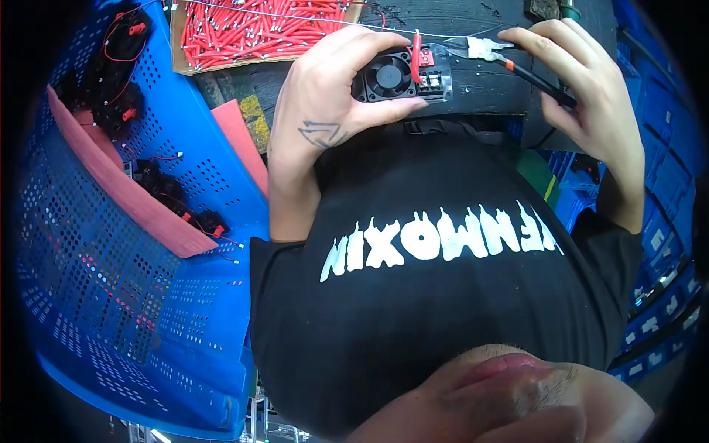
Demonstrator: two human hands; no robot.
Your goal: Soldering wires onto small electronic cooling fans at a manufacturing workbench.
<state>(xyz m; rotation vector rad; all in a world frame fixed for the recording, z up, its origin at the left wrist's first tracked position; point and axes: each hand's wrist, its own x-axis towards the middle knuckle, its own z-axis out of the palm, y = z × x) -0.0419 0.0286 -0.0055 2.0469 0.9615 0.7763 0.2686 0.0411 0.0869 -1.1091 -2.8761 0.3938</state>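
My left hand [325, 92] is closed around a small black cooling fan [389, 77], its thumb along the near edge and fingers along the far edge. At the fan's right side sit a red connector block [426, 57], metal terminals and a clear plastic piece. A short red sleeved lead [416, 63] stands up there. My right hand [583, 81] grips pliers [543, 83] with black and orange handles. Their metal jaws point left, close to the clear piece; whether they touch it I cannot tell.
A cardboard box [177, 40] full of red sleeved parts [258, 31] stands at the far left of the dark workbench [487, 92]. Left of me, a blue perforated crate [221, 325] holds black wired fans [166, 181] and pink foam sheets [133, 184]. Blue bins [657, 177] line the right.
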